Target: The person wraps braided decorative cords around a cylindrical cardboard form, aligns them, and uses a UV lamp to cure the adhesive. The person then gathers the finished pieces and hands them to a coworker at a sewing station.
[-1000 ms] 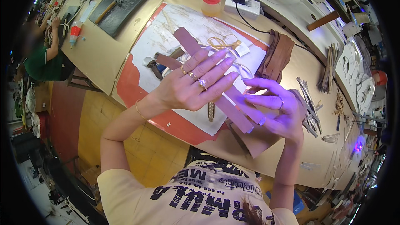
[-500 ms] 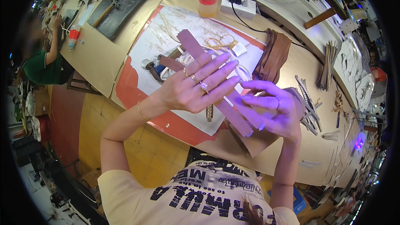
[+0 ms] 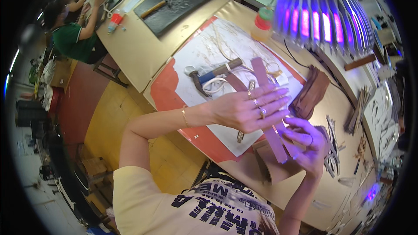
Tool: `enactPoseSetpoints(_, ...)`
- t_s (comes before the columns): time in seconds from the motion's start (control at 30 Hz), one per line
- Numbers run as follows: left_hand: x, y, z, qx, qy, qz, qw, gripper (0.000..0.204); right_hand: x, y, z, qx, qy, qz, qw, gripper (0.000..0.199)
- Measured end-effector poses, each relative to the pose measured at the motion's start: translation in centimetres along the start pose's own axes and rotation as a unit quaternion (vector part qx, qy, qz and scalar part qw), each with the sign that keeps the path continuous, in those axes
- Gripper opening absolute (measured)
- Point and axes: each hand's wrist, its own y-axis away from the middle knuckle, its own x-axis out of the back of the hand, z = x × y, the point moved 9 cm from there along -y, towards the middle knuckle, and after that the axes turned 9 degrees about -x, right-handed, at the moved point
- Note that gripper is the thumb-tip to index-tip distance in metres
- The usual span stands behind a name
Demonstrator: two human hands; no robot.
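Note:
Two long, flat, brown leather-like strips [image 3: 275,142] run under my left hand [image 3: 252,109] toward my right hand [image 3: 308,142]. My left hand lies across them palm down, its fingers straight and close together, its thumb hidden; it seems to grip them from above. The fingers of my right hand curl at the strips' lower ends, under purple light. A hammer [image 3: 210,76] with a blue part on its handle lies just beyond my left hand, among white cords. Patterned narrow bands [image 3: 240,135] show beside the strips.
A large finned lamp [image 3: 324,15] glowing purple hangs above the table's far right. Folded brown material [image 3: 312,91] and bundles of thin strips [image 3: 358,109] lie to the right. Another hammer [image 3: 154,9] rests on a black slab [image 3: 185,6]. A person in green [image 3: 72,39] sits at far left.
The view has shifted, bringing the lamp fully into sight. My hands and the strips have moved right over the sheet, and more of the blue-handled hammer shows.

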Motion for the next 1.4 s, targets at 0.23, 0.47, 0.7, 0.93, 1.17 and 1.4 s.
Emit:
enactPoseSetpoints(0.23, -0.5, -0.3, 0.3, -0.004, 0.006, -0.003, 1.000, 0.031, 0.3, 0.7, 0.5, -0.003, -0.033, 0.016, 0.999, 0.034)
enactPoseSetpoints(0.47, -0.6, -0.1, 0.4, 0.009, 0.019, 0.006, 1.000, 0.028, 0.3, 0.8, 0.4, 0.013, -0.028, 0.017, 0.999, 0.031)
enactPoseSetpoints(0.7, -0.8, -0.2, 0.1, 0.021, 0.026, -0.015, 0.999, 0.029, 0.2, 0.6, 0.2, 0.020, -0.023, 0.013, 0.999, 0.028)
enactPoseSetpoints(0.93, -1.4, 0.3, -0.1, 0.050, 0.066, -0.020, 0.996, 0.037, 0.3, 0.0, -0.3, 0.046, -0.043, 0.009, 0.998, 0.027)
enactPoseSetpoints(1.17, -2.8, 2.5, -2.5, 0.316, 0.437, 0.050, 0.841, 0.031, 3.9, 2.2, -1.0, 0.046, -0.054, 0.175, 0.982, 0.018)
enactPoseSetpoints(1.4, -5.2, 7.0, -5.4, 0.384, 0.772, 0.465, 0.199, 0.037, 12.0, 12.2, -0.7, 0.092, -0.302, 0.304, 0.899, 0.030)
